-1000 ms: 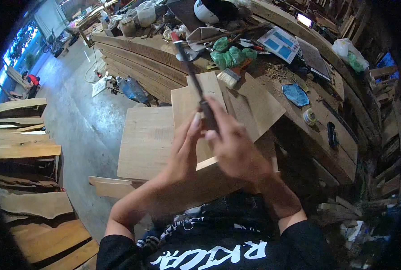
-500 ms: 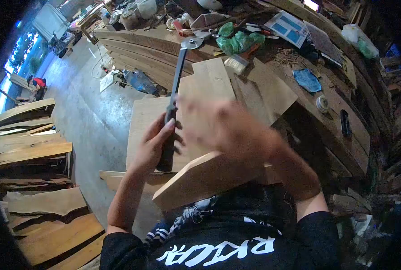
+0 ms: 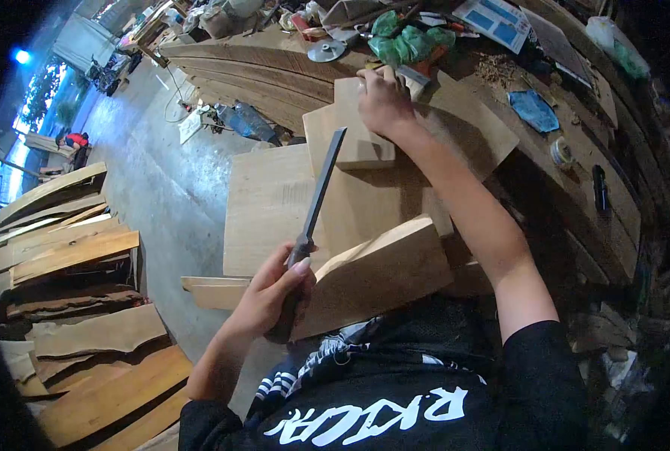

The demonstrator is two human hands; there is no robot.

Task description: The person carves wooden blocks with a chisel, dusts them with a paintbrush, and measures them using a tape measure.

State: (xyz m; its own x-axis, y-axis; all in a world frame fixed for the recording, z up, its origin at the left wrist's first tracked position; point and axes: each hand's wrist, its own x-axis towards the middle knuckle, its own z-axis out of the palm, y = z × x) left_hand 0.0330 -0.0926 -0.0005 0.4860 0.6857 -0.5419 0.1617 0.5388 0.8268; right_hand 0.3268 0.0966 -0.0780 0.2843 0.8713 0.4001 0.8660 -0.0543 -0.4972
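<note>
My left hand [image 3: 281, 289] is wrapped round the dark handle of a chisel-like tool [image 3: 321, 192], its long flat blade pointing up and slightly right. Below the blade, a thick wooden piece [image 3: 384, 270] with a cut, sloping edge leans near my lap. Farther forward, my right hand [image 3: 385, 98] is bent over the far end of a light wooden block [image 3: 357, 139], beside a brush [image 3: 414, 81]. What its curled fingers hold, if anything, is too small to make out. Larger boards [image 3: 267, 207] lie beneath the block.
On the bench are a metal disc [image 3: 326, 50], green plastic [image 3: 410, 45], a blue piece [image 3: 533, 111], a tape roll [image 3: 561, 152] and a black object [image 3: 600, 188]. Wooden planks [image 3: 117, 379] are stacked at the left. Another person [image 3: 75, 141] is far off at the left.
My right hand has moved forward from beside the tool to the block's far end. My left hand has come lower with the tool, whose blade now tilts more to the right.
</note>
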